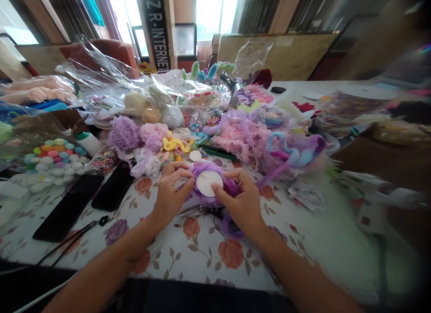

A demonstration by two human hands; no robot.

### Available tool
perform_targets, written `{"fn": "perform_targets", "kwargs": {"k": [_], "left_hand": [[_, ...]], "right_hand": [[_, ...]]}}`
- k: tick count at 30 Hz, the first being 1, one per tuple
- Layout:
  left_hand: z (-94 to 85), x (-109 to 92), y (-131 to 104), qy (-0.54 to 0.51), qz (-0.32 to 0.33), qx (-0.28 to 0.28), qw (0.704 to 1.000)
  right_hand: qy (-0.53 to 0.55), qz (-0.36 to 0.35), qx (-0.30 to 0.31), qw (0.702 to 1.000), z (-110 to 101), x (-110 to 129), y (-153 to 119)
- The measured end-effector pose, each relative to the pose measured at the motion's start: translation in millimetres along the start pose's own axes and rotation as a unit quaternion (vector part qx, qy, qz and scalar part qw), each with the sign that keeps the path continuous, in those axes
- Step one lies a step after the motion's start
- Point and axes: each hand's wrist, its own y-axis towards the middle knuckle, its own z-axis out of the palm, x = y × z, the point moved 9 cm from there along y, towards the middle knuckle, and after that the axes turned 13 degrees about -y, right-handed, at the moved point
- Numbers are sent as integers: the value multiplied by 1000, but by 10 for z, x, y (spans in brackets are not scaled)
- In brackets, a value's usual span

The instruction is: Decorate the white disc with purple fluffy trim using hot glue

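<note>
A white disc (206, 183) faces up at the middle of the floral cloth, ringed by fluffy purple yarn (231, 186). My right hand (243, 197) grips this piece from the right, its thumb pressed on the disc and its fingers behind the yarn. On the left side, my left hand (175, 190) has thumb and forefinger brought together at the yarn's edge; whether a strand lies between them is too small to make out. A purple strand hangs below, beside my right wrist. Under the piece lies a partly hidden metal tool, perhaps scissors.
Two black phones (69, 207) lie at the left, with a cord near them. Bagged pompoms (54, 160), a purple fluffy ball (124, 132), pink yarn (239, 135) and clear plastic bags crowd the back. A cardboard box (377, 156) stands at the right.
</note>
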Motion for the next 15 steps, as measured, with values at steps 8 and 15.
{"fn": "perform_targets", "kwargs": {"k": [8,15], "left_hand": [[8,-220,-33,54,117,-5,992],[36,-169,33,114,137,23,984]], "right_hand": [[4,-32,-10,999,-4,31,-30],[-18,0,-7,1000,-18,-51,50]]}}
